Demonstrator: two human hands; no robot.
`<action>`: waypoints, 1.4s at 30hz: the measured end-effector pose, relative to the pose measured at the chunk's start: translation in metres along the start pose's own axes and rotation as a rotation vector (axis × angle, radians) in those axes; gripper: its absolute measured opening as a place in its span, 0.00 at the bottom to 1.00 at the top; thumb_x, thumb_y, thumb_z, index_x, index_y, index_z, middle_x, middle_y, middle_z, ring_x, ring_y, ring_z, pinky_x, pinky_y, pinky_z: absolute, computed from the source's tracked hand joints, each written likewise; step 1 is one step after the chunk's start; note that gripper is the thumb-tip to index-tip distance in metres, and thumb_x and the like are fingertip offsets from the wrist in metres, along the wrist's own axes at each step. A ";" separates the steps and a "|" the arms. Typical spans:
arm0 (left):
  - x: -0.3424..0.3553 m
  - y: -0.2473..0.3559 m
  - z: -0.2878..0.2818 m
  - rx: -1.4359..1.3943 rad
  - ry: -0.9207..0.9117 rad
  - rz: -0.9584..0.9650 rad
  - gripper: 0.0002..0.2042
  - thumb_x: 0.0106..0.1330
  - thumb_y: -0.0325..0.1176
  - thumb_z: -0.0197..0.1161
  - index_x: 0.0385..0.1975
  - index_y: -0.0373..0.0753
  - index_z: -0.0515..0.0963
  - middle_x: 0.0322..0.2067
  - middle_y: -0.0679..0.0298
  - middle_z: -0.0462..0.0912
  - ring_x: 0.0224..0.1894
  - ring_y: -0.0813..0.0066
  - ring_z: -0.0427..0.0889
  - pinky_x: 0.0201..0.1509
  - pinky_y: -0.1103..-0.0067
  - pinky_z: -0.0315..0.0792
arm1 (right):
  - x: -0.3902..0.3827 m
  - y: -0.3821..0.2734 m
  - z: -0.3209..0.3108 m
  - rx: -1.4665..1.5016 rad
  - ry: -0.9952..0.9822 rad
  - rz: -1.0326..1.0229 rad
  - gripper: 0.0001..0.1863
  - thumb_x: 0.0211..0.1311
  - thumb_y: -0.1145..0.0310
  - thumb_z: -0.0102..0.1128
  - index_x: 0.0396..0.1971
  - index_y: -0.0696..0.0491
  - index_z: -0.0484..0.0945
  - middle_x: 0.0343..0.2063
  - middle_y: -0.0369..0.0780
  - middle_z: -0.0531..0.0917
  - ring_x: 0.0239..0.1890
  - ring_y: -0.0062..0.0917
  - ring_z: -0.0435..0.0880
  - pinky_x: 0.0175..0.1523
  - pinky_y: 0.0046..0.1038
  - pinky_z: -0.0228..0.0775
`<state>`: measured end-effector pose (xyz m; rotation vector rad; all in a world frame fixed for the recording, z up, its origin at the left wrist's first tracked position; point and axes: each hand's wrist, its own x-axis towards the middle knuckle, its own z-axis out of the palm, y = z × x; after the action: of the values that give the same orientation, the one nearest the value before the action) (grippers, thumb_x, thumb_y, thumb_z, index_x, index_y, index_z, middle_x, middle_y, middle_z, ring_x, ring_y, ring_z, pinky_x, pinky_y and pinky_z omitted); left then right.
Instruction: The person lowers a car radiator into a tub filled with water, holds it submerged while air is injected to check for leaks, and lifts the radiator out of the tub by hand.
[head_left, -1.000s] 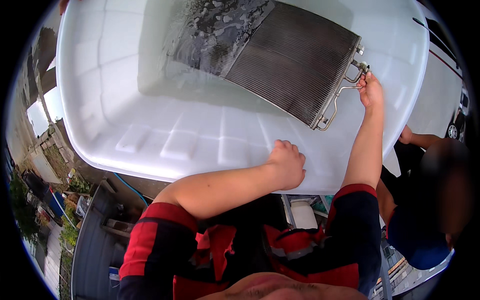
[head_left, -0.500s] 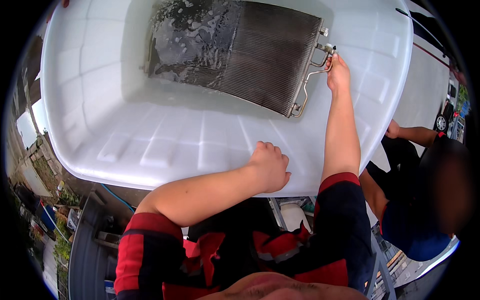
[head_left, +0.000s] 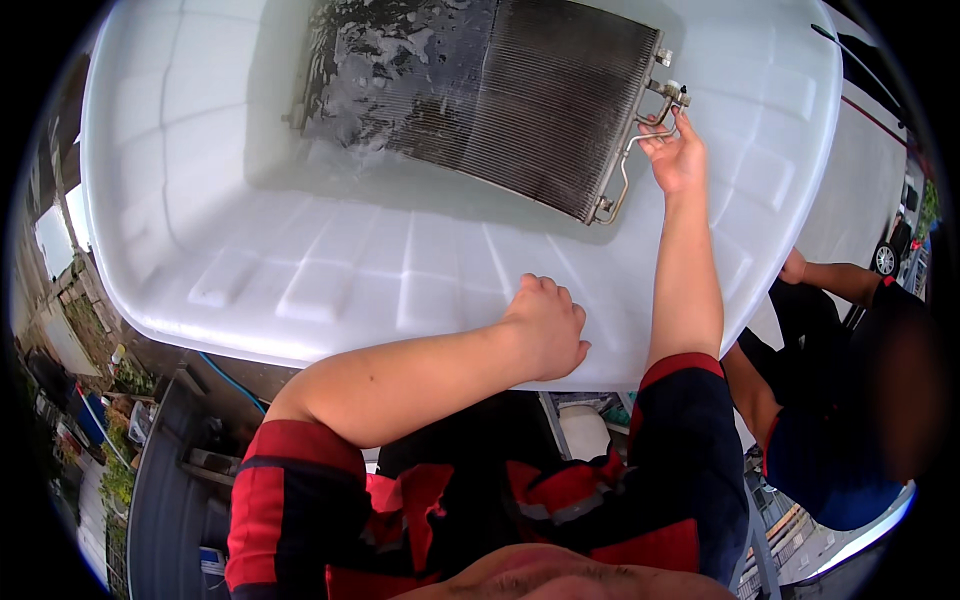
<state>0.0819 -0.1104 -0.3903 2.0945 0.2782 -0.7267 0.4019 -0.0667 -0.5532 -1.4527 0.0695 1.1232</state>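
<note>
A dark finned radiator-like panel (head_left: 555, 110) with metal pipes at its right end lies at a slant in the water of a large white plastic tub (head_left: 170, 240), its left part wet under foamy water. My right hand (head_left: 675, 155) reaches to that end, palm partly upturned, fingers hooked on a pipe (head_left: 650, 130) below a fitting. Lower, near the middle, my left hand (head_left: 548, 327) rests against the tub's near side with its fingers curled; its palm is hidden.
Another person (head_left: 830, 420) in dark clothing is at the right, a hand by the tub's edge. A vehicle wheel (head_left: 884, 258) shows beyond. At lower left are a blue hose (head_left: 230, 375) and a grey metal structure (head_left: 170, 480).
The panel has moved slightly away from me into the tub, with more splash at its left. My right hand has turned more palm-up on the pipe. My left hand stays resting.
</note>
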 end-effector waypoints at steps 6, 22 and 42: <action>-0.001 -0.001 0.011 -0.054 0.091 0.015 0.22 0.68 0.50 0.49 0.41 0.37 0.79 0.38 0.56 0.80 0.43 0.58 0.77 0.48 0.64 0.68 | -0.018 0.023 0.014 0.019 -0.018 0.075 0.09 0.66 0.67 0.53 0.45 0.46 0.70 0.41 0.46 0.77 0.51 0.43 0.73 0.56 0.51 0.64; 0.005 -0.006 0.013 -0.162 0.311 0.030 0.18 0.62 0.48 0.57 0.25 0.37 0.82 0.23 0.58 0.80 0.31 0.57 0.80 0.36 0.64 0.72 | 0.021 0.045 -0.018 -0.003 -0.026 0.030 0.11 0.62 0.67 0.59 0.40 0.44 0.66 0.44 0.40 0.73 0.54 0.42 0.70 0.55 0.50 0.64; 0.003 -0.008 0.009 -0.064 -0.018 0.029 0.24 0.71 0.51 0.44 0.46 0.36 0.77 0.42 0.53 0.77 0.47 0.57 0.74 0.52 0.64 0.65 | 0.022 0.053 -0.014 -0.002 0.010 0.050 0.12 0.61 0.64 0.61 0.38 0.43 0.65 0.42 0.38 0.74 0.52 0.38 0.71 0.57 0.49 0.58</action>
<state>0.0769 -0.1128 -0.4011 2.0266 0.2569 -0.7101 0.3882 -0.0802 -0.6093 -1.4654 0.1130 1.1567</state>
